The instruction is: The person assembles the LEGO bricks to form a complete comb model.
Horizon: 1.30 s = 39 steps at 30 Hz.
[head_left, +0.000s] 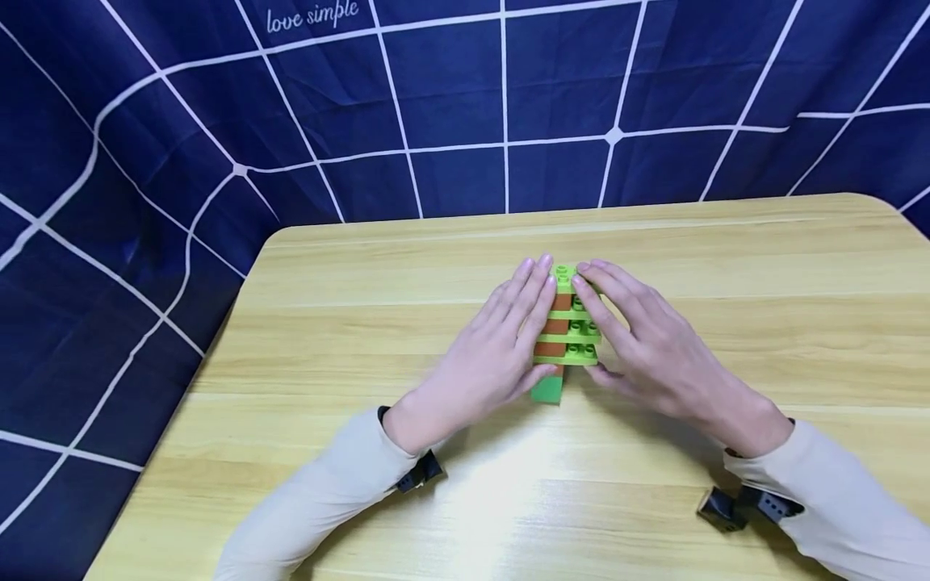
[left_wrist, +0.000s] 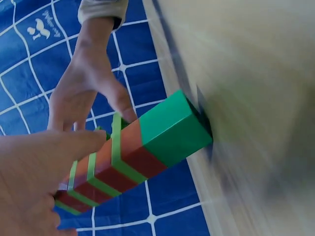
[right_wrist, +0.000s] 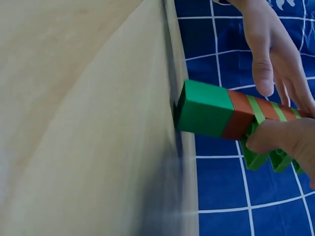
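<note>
In the middle of the table stands an upright tower of toy building blocks [head_left: 567,327]. Its base is a dark green block [left_wrist: 170,129], with orange blocks [right_wrist: 239,114] and light green studded plates [head_left: 581,361] alternating above. The plates jut out to the right of the orange blocks. My left hand [head_left: 494,343] lies along the tower's left side with straight fingers, its thumb low by the front. On the other side, my right hand [head_left: 654,355] has long, slightly bent fingers with the tips at the top plate, and its thumb beside the lowest plate.
The wooden table [head_left: 305,339] runs back to a dark blue cloth [head_left: 450,97] with white grid lines, which also hangs along the left. Small black cameras [head_left: 722,510] sit under both light sleeves [head_left: 327,484].
</note>
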Each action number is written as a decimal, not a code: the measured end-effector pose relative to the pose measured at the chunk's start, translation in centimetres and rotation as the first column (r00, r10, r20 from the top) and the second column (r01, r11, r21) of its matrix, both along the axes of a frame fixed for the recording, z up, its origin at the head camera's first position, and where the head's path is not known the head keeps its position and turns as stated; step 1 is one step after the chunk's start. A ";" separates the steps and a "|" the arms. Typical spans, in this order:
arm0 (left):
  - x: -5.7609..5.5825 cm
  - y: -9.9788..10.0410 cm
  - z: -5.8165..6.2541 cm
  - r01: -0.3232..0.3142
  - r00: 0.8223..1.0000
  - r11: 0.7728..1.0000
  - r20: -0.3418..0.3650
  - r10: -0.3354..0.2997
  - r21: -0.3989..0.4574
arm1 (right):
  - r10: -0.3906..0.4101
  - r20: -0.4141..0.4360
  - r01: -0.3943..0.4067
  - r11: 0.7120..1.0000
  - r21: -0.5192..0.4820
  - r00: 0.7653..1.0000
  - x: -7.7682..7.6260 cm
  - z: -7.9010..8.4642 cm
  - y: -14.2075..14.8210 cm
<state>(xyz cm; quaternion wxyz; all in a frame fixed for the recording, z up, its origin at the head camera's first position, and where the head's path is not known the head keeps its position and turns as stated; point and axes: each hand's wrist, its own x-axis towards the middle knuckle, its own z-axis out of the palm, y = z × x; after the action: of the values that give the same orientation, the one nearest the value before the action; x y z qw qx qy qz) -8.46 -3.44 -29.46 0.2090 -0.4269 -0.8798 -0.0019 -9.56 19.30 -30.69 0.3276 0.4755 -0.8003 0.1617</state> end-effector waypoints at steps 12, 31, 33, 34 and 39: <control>1.4 0.5 -1.5 -0.101 0.995 0.987 -0.021 0.099 -0.124 | 0.071 0.183 -0.073 0.997 0.005 0.981 -0.1 0.1 0.1; 2.0 1.2 -1.8 -0.117 0.901 0.952 0.373 0.221 -0.283 | -0.079 0.571 -0.003 0.990 0.141 0.817 -0.2 -1.6 0.9; 1.9 1.2 -1.9 -0.110 0.884 0.950 0.408 0.229 -0.294 | -0.081 0.591 -0.010 0.989 0.148 0.802 -0.3 -1.9 0.8; 1.9 1.2 -1.9 -0.106 0.875 0.949 0.426 0.231 -0.297 | -0.076 0.598 -0.017 0.989 0.148 0.798 -0.3 -2.0 0.8; 1.7 1.2 -2.1 -0.094 0.843 0.950 0.484 0.234 -0.296 | -0.048 0.618 -0.043 0.990 0.132 0.784 -0.6 -2.4 0.8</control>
<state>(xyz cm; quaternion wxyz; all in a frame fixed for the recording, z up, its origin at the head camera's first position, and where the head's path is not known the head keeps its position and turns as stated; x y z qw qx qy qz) -6.73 -2.20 -31.57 -0.0916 -0.3570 -0.9294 0.0184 -10.18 20.08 -33.08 0.0130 0.4166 -0.8733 0.2522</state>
